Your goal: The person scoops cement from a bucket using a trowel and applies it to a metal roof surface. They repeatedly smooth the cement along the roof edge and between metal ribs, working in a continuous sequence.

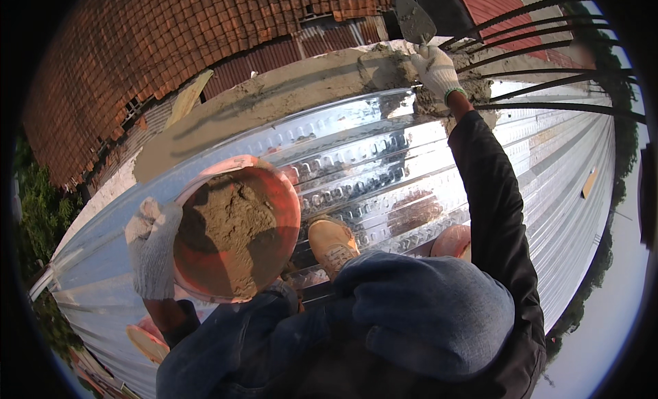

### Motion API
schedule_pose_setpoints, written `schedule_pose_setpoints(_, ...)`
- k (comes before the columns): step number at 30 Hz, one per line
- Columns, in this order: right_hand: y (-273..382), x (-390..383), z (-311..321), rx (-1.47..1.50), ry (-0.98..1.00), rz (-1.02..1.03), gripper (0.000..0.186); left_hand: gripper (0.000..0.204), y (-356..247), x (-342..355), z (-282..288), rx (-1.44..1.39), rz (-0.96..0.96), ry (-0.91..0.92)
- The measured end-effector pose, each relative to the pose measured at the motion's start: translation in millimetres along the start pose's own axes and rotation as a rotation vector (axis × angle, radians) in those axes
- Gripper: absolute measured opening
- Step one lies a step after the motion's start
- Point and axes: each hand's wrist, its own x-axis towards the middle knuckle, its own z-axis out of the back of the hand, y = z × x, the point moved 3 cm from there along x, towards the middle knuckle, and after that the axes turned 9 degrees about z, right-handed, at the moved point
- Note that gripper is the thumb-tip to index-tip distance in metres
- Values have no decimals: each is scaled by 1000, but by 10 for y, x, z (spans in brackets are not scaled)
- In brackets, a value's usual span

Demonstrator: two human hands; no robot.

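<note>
My left hand (153,243), in a white knit glove, is closed on the rim of an orange bucket (286,206) at its left side. Wet grey-brown mortar (236,221) fills much of the bucket, which tilts close to my legs. My right arm reaches far forward; its gloved hand (439,73) is closed round a trowel (416,22), whose handle the fingers hide. The blade points away from me and carries some mortar smears. Below that hand lies rough mortar on the top of a wall (295,83), beside several upright steel bars (541,49).
Shiny ribbed metal roofing (370,159) lies under my boot (332,245). Beyond the wall is a tiled roof (171,49), with a wooden board (190,99) leaning near it. The dark bars jut out at the right. Another reddish container (452,241) sits beside my knee.
</note>
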Motion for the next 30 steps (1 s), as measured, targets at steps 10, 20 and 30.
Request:
schedule_pose_setpoints(10, 260, -317, 82, -53, -15, -38, 43, 15, 156, 13, 94, -52, 7, -36)
schedule_pose_setpoints(20, 718, -624, 205, 674, 427, -473, 33, 26, 190, 90, 92, 15, -77, -4)
schedule_pose_setpoints(30, 492, -1201, -244, 1172, 228, -747, 32, 27, 147, 107, 15, 13, -16, -59)
